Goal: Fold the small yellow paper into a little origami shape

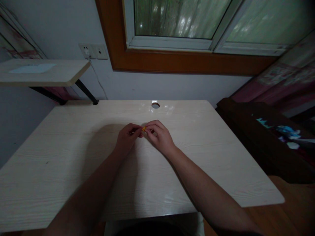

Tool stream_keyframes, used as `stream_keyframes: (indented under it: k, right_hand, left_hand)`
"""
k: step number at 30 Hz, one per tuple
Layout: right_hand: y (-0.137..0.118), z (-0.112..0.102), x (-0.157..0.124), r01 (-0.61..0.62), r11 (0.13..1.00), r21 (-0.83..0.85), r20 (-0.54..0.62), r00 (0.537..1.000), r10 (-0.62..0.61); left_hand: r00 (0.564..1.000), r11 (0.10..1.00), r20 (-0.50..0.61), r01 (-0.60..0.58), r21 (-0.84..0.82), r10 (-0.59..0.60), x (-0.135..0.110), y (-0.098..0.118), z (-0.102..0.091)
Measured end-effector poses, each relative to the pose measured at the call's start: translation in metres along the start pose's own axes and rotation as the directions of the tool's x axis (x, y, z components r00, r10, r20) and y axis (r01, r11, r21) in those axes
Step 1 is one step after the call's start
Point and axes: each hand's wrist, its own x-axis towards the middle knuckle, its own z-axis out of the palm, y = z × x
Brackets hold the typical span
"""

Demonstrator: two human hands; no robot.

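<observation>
A small yellow-orange piece (144, 129) sits pinched between my two hands over the middle of the desk. It is too small and too covered by fingers to tell its kind. My left hand (128, 136) grips it from the left between thumb and fingertips. From the right, my right hand (160, 136) pinches it in the same way, with the fingers curled. Both hands are close to the pale wood-grain desktop (209, 164), and the fingertips of the two nearly meet.
A raised shelf (71, 73) on black legs stands at the back left, with a white sheet (33, 68) on it. A round cable hole (155, 105) is near the back edge. Wall sockets (93, 51) and a window are behind. Dark furniture (265, 141) with colourful items stands right.
</observation>
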Motion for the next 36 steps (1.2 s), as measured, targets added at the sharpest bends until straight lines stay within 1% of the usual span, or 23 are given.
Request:
stream_keyframes:
  k: [4,6,9,12,15,19,22,25,27,30,33,36]
  right_hand:
    - [0.001,0.001,-0.001,-0.005,1.0,0.024,-0.006,1.0,0.005]
    - [0.002,0.002,-0.001,0.0,1.0,0.01,-0.014,1.0,0.0]
    - [0.002,0.002,-0.001,0.047,0.997,-0.066,-0.004,0.999,-0.048]
    - [0.001,0.001,-0.001,0.132,0.974,-0.183,0.047,0.991,-0.125]
    - [-0.001,0.002,-0.002,0.196,0.941,-0.276,0.093,0.98,-0.177]
    - [-0.002,0.001,-0.002,0.25,0.909,-0.334,0.115,0.968,-0.224]
    - [-0.003,0.0,-0.002,0.271,0.9,-0.343,0.114,0.962,-0.246]
    - [-0.004,-0.002,-0.002,0.265,0.907,-0.328,0.101,0.964,-0.245]
    - [-0.006,-0.002,-0.002,0.254,0.913,-0.32,0.091,0.967,-0.237]
    - [-0.008,-0.001,-0.003,0.227,0.918,-0.326,0.075,0.974,-0.215]
    - [-0.01,0.0,-0.002,0.19,0.925,-0.329,0.05,0.982,-0.184]
    - [-0.01,0.002,-0.002,0.15,0.944,-0.293,0.006,0.988,-0.155]
  left_hand:
    - [1.0,1.0,-0.012,0.018,0.006,-0.018,0.0,-0.001,0.0]
    - [0.999,1.0,-0.019,0.029,-0.009,-0.029,0.0,-0.001,0.001]
    - [0.999,0.999,-0.015,0.041,-0.02,-0.041,-0.001,-0.002,0.003]
    - [0.998,0.998,-0.009,0.066,0.01,-0.065,-0.002,-0.003,0.003]
    - [0.996,0.996,-0.004,0.091,0.019,-0.091,-0.001,-0.005,0.001]
    - [0.994,0.99,0.022,0.109,-0.088,-0.107,0.001,-0.011,0.001]
    - [0.992,0.978,0.029,0.124,-0.169,-0.121,0.001,-0.01,0.002]
    - [0.992,0.964,0.025,0.122,-0.235,-0.12,0.0,-0.003,0.003]
    - [0.992,0.962,0.047,0.125,-0.242,-0.117,-0.001,0.003,0.004]
    - [0.994,0.965,0.051,0.105,-0.242,-0.096,-0.002,0.009,0.004]
    - [0.996,0.962,0.051,0.086,-0.26,-0.075,-0.003,0.009,0.003]
    - [0.996,0.962,0.06,0.073,-0.264,-0.059,-0.003,0.007,0.003]
